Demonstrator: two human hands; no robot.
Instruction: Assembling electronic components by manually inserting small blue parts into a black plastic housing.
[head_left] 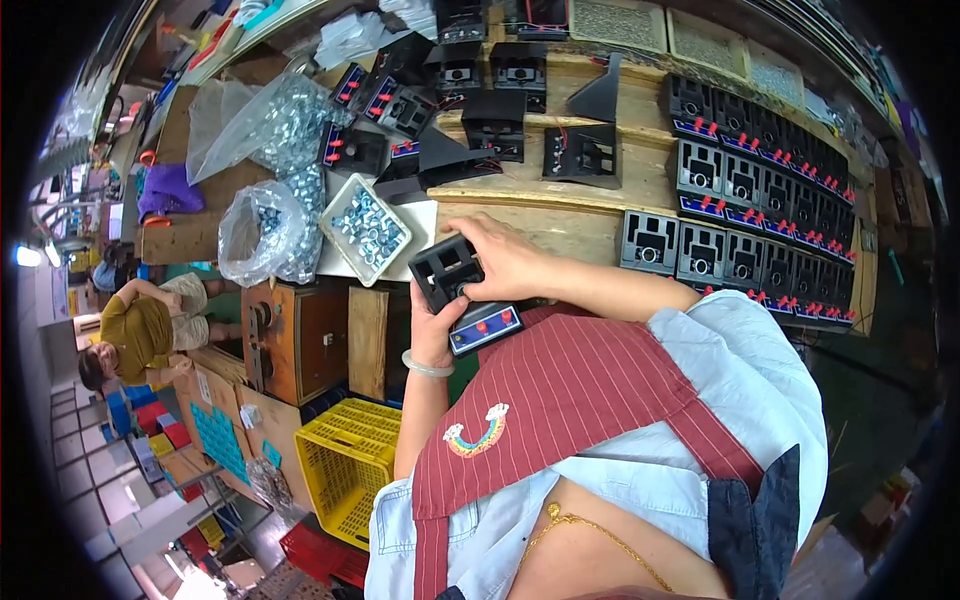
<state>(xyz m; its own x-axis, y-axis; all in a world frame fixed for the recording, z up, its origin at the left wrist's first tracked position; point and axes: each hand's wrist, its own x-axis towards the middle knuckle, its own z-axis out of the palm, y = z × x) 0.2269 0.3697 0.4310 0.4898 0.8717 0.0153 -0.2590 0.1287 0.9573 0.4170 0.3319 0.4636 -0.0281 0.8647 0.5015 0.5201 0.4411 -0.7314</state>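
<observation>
A black plastic housing (447,272) with a blue panel and red buttons at its near end sits in my two hands above the wooden workbench's (560,228) front edge. My left hand (432,325), a pale bangle on its wrist, grips it from below. My right hand (508,258) closes over its top right side, fingers pressing at the opening. A small white tray (366,228) of metal nuts lies just to the left of the part.
Rows of finished black housings (760,200) line the bench's right side, with more loose ones (480,110) at the back. Clear bags of nuts (265,225) lie left. A yellow crate (345,465) stands on the floor below. Another person (140,330) sits far left.
</observation>
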